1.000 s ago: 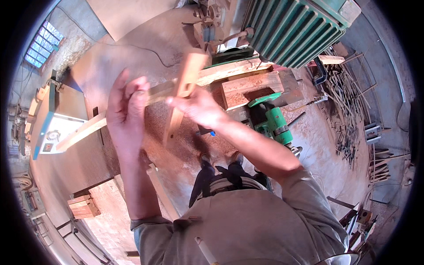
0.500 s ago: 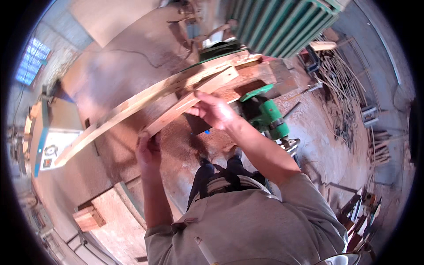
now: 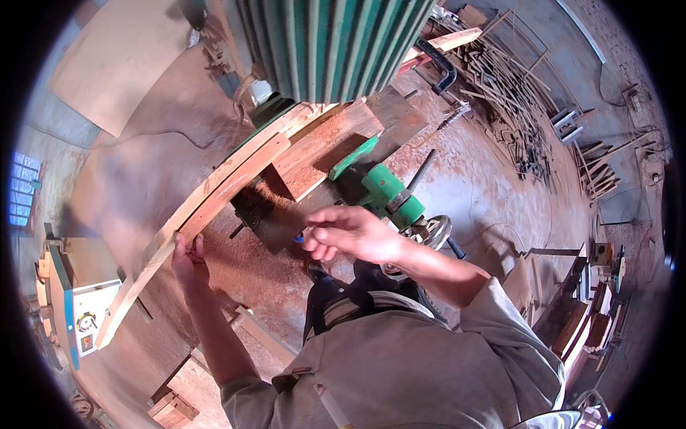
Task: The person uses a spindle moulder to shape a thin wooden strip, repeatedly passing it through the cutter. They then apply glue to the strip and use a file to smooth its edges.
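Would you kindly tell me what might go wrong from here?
The left hand grips the strip near one end and the right hand is off it, so its far end might swing or slip.
The beam reaches far out to the left; a knock there might shift it.
Sawdust on the block might make it slippery.

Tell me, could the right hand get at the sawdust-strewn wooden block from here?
Probably yes: the right hand looks empty, and nothing visible stands between it and the wooden block, though depth is hard to judge.
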Demonstrator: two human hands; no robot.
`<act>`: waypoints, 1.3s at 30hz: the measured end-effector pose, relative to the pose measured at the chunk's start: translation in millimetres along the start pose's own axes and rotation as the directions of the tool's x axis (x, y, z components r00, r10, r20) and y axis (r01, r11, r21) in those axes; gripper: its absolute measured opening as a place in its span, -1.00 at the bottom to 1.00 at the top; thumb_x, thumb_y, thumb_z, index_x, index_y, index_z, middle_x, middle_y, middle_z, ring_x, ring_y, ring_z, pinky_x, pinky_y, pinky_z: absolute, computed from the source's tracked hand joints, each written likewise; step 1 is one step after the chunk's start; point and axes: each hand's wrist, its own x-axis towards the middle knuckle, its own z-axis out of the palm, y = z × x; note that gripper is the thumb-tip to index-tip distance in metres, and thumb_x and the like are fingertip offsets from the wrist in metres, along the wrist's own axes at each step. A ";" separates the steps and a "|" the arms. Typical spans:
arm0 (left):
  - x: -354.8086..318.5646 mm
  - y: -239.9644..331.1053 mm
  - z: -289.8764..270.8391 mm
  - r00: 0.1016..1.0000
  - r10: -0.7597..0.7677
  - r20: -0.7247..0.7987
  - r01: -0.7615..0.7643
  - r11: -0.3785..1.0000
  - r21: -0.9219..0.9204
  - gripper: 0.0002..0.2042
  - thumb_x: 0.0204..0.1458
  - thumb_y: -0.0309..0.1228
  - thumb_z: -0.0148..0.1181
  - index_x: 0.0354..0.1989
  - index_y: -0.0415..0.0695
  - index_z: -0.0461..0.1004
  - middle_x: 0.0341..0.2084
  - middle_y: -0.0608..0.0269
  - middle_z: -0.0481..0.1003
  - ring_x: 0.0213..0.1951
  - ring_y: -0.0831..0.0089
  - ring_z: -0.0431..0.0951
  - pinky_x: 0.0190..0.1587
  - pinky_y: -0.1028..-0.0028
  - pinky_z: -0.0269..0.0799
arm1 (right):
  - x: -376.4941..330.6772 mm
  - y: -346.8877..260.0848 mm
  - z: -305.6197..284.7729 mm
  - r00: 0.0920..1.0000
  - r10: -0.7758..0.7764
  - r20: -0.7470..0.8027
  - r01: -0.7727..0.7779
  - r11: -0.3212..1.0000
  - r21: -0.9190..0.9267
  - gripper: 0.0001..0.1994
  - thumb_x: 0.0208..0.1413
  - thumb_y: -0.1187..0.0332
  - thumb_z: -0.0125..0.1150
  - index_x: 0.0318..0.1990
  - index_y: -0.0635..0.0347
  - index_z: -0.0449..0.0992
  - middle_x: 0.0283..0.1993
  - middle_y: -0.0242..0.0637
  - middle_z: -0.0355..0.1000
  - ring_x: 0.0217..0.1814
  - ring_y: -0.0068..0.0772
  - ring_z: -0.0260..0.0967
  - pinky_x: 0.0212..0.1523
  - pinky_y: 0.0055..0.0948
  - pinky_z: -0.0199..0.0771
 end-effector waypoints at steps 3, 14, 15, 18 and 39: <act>14.1 -8.1 -3.5 0.999 -0.018 -0.035 0.018 1.000 0.000 -0.68 0.15 -0.29 0.12 0.00 -0.20 0.39 -0.15 0.21 0.52 -0.15 0.46 0.54 -0.12 0.53 0.56 | -39.4 -26.8 -13.0 0.995 -0.070 -0.071 0.072 0.997 0.023 -0.72 0.26 0.45 -0.01 0.09 0.33 0.31 -0.16 -0.14 0.49 -0.19 -0.42 0.47 -0.16 -0.46 0.52; 10.4 -63.1 69.2 0.991 -0.045 0.122 0.063 0.987 -0.148 -0.65 0.10 -0.39 0.16 0.02 -0.27 0.33 -0.08 0.10 0.46 -0.02 0.31 0.47 0.05 0.33 0.46 | -102.6 -33.7 -95.7 0.840 -0.340 -0.424 0.338 0.938 -0.082 -0.77 0.23 0.35 0.08 -0.05 0.30 0.41 -0.26 -0.22 0.52 -0.27 -0.47 0.48 -0.21 -0.47 0.49; 1.7 -63.7 86.0 0.991 -0.025 0.130 0.042 0.991 -0.131 -0.64 0.09 -0.39 0.17 0.02 -0.28 0.33 -0.08 0.09 0.46 -0.03 0.31 0.47 0.06 0.32 0.46 | -104.1 -31.4 -105.8 0.814 -0.371 -0.447 0.350 0.927 -0.131 -0.78 0.23 0.36 0.08 -0.06 0.29 0.42 -0.26 -0.22 0.52 -0.27 -0.45 0.49 -0.22 -0.46 0.50; -2.9 -69.3 112.2 0.995 -0.028 0.094 0.037 0.995 -0.096 -0.64 0.09 -0.41 0.17 0.02 -0.30 0.33 -0.09 0.08 0.44 -0.06 0.28 0.47 0.06 0.31 0.46 | -108.2 -31.9 -128.9 0.755 -0.373 -0.540 0.380 0.919 -0.104 -0.78 0.26 0.34 0.02 -0.07 0.30 0.42 -0.26 -0.22 0.51 -0.27 -0.41 0.49 -0.23 -0.46 0.50; -12.7 -99.1 147.3 1.000 -0.021 0.015 0.021 0.999 -0.024 -0.60 0.06 -0.30 0.26 0.01 -0.19 0.34 -0.17 0.18 0.47 -0.19 0.28 0.54 -0.06 0.36 0.50 | -19.4 -55.6 -119.6 0.719 -0.281 -0.636 0.213 0.960 -0.183 -0.70 0.25 0.08 -0.07 -0.42 0.06 0.35 -0.64 -0.41 0.21 -0.60 -0.41 0.21 -0.51 -0.31 0.29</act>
